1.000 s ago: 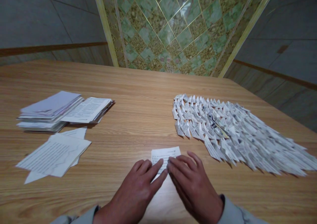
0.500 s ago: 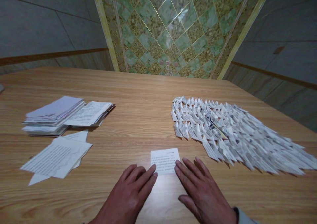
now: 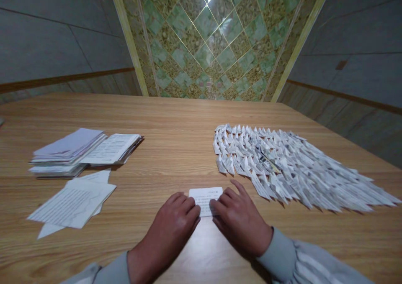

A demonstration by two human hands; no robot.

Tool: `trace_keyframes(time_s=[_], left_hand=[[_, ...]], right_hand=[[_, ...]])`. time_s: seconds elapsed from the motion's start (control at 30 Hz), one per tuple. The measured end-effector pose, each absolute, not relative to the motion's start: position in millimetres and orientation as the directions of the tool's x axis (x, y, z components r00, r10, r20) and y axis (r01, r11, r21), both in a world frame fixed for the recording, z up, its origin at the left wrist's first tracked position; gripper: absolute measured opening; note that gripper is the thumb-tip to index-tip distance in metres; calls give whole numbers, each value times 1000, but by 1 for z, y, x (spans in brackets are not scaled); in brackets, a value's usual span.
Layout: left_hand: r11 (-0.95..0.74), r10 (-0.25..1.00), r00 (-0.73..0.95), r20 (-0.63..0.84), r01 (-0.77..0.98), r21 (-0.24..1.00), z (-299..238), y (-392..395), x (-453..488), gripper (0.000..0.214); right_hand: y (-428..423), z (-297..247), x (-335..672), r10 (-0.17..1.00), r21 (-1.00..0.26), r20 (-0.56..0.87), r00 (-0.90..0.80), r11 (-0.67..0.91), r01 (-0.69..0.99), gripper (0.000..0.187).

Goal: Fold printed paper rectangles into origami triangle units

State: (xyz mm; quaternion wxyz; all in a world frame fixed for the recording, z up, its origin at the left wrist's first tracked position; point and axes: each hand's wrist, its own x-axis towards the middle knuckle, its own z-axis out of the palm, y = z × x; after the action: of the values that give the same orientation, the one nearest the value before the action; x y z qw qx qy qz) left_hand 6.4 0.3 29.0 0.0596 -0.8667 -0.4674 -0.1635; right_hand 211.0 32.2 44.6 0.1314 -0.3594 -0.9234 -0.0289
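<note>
A small folded sheet of printed paper [image 3: 204,195] lies flat on the table in front of me, its print facing up. My left hand [image 3: 172,222] is closed at the sheet's left edge, with the fingers curled and their tips mostly hidden. At the lower right part of the sheet, my right hand [image 3: 241,220] is closed on it, covering that corner. One finger of the right hand sticks up and away from the others.
Rows of folded paper pieces [image 3: 282,167] spread over the right side of the wooden table [image 3: 169,125]. On the left stands a stack of papers [image 3: 67,144] with printed sheets [image 3: 111,148] beside it. Loose printed sheets [image 3: 73,202] lie nearer to me.
Both hands have gone from extended fingers to curled ones at the paper's edges. The right hand has moved inward over the sheet, and more of both sleeves shows. The view has shifted slightly.
</note>
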Motion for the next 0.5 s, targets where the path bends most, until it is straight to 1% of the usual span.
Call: trace_keyframes(time_s=[0.07, 0.13, 0.2, 0.3, 0.4, 0.5], left_hand=[[-556, 775, 499, 387, 830, 42, 26, 0, 5, 17], [-552, 770, 480, 421, 832, 62, 22, -1, 4, 20], [-565, 768, 465, 440, 815, 125, 21, -2, 3, 20], [-610, 760, 464, 455, 751, 252, 23, -1, 1, 9], [-646, 743, 459, 487, 683, 342, 25, 2, -3, 25], [-673, 722, 439, 535, 626, 395, 27, 4, -8, 24]], right_hand=[[35, 43, 201, 643, -57, 298, -705, 749, 660, 14], [35, 38, 194, 609, -65, 355, -709, 773, 631, 12], [35, 33, 191, 568, -58, 420, -708, 795, 603, 14], [35, 33, 194, 523, -94, 530, -667, 818, 567, 14], [36, 41, 199, 475, -138, 618, -627, 850, 508, 19], [38, 45, 202, 427, -155, 619, -659, 890, 430, 24]])
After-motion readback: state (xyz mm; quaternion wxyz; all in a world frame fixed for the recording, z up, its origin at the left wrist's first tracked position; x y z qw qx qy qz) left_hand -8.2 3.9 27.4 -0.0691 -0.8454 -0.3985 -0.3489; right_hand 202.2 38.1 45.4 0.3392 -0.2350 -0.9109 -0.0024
